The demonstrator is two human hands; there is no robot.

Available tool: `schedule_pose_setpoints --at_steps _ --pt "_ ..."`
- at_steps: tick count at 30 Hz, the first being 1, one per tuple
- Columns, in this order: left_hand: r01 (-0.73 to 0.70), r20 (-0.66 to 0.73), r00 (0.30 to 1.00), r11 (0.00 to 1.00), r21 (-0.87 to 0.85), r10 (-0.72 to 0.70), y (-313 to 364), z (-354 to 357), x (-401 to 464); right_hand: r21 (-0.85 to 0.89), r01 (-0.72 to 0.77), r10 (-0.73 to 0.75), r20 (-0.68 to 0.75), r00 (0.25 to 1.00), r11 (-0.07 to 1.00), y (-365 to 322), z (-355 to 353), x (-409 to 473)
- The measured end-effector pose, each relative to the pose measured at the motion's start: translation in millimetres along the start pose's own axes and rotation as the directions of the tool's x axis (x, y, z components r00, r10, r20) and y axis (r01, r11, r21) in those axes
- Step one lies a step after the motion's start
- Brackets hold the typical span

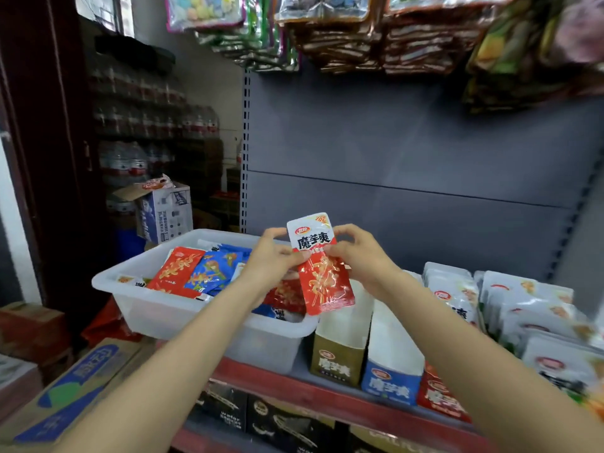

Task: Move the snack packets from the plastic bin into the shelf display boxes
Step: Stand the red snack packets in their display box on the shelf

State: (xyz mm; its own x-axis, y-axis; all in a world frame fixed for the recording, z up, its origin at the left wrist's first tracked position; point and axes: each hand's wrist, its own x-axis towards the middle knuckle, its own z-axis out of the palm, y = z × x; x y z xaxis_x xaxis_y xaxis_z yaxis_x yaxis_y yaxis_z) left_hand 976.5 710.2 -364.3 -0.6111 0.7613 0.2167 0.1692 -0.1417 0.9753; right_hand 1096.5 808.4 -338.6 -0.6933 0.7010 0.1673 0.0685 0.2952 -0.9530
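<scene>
A red-and-white snack packet is held upright above the shelf, pinched at its middle from both sides: left hand on its left edge, right hand on its right. Below and left sits the plastic bin with red and blue packets. Under the packet stand gold, blue and red display boxes.

I see even indoor light, dim at left by the stacked bottles; hanging bags blurred w/ wide-angle warp, centre sharp.
</scene>
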Motion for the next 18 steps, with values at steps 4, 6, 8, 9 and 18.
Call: schedule_pose_setpoints --at_steps 4,6,8,9,18 --pt "-0.051 0.128 0.991 0.999 0.016 0.048 12.5 45.0 -7.7 -0.113 0.010 -0.011 -0.012 1.000 0.994 -4.9 -50.7 -27.5" --pt "-0.059 0.188 0.981 0.998 0.013 0.056 17.5 70.4 -10.1 -0.183 0.008 -0.015 -0.035 0.999 0.983 -5.5 -75.9 -40.8" --pt "-0.067 0.246 0.967 0.997 0.028 0.058 19.0 95.3 -11.9 -0.237 -0.005 -0.014 -0.079 0.997 0.972 -1.6 -99.4 -50.5" --pt "-0.078 0.275 0.959 0.996 0.046 0.062 18.7 107.1 -13.0 -0.273 -0.014 -0.018 -0.113 0.993 0.962 1.1 -110.6 -54.6" --pt "-0.234 0.351 0.926 0.941 0.244 0.139 6.4 170.2 -15.6 -0.686 0.022 -0.210 -0.191 0.959 0.727 10.4 -173.2 -74.9"
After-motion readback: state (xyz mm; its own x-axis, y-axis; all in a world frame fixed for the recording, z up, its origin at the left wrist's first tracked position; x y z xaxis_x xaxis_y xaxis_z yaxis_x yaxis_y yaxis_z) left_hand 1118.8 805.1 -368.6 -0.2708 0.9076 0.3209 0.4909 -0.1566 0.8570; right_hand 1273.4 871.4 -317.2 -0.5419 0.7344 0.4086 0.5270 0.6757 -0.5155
